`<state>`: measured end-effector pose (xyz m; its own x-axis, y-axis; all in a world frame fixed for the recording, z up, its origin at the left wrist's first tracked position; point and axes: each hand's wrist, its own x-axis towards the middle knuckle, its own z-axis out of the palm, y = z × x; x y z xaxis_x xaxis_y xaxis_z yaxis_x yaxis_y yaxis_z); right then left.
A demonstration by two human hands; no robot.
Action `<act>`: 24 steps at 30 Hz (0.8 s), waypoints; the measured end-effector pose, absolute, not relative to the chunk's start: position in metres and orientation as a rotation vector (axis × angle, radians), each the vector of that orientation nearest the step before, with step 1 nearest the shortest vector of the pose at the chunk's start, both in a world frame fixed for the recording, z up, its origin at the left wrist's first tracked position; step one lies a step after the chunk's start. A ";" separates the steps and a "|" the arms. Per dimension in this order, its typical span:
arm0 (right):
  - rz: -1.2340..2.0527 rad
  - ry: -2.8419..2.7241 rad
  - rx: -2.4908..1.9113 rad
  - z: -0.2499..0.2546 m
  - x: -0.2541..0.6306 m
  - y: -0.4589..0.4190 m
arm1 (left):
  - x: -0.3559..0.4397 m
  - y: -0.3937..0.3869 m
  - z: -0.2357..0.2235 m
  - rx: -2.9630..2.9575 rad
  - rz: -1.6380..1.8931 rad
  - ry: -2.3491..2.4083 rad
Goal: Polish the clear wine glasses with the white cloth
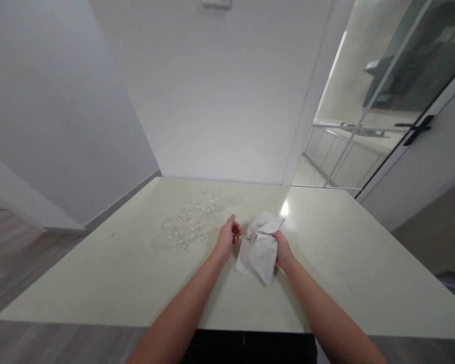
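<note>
Over the middle of the table, my left hand [228,235] is closed around the foot end of a clear stemmed glass [246,237]. The glass lies sideways, its stem pointing right toward a white cloth [262,253]. Folds of the cloth cover most of the bowl. My right hand [282,248] grips the cloth from its right side, with the fingers mostly hidden behind the fabric. Left of my hands stands a group of several clear stemmed glasses [191,220], close together on the table.
The pale, glossy table [98,288] reaches to a white wall [220,101] at the back. At the right are a glass partition [349,131] and a door with a black handle [419,130]. My body is at the table's front edge.
</note>
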<state>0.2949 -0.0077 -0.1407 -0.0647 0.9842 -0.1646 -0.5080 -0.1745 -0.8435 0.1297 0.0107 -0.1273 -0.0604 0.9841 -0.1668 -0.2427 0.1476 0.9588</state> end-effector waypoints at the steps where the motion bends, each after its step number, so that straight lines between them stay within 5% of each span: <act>1: 1.590 -0.742 -0.894 -0.137 0.295 -0.010 | 0.130 0.010 -0.127 0.853 1.251 1.153; 11: 1.579 -0.903 -0.886 -0.151 0.297 -0.007 | 0.128 0.016 -0.127 0.725 1.463 1.017; 24: 1.335 -1.368 -0.998 -0.157 0.302 -0.005 | 0.119 0.006 -0.129 1.439 1.623 1.129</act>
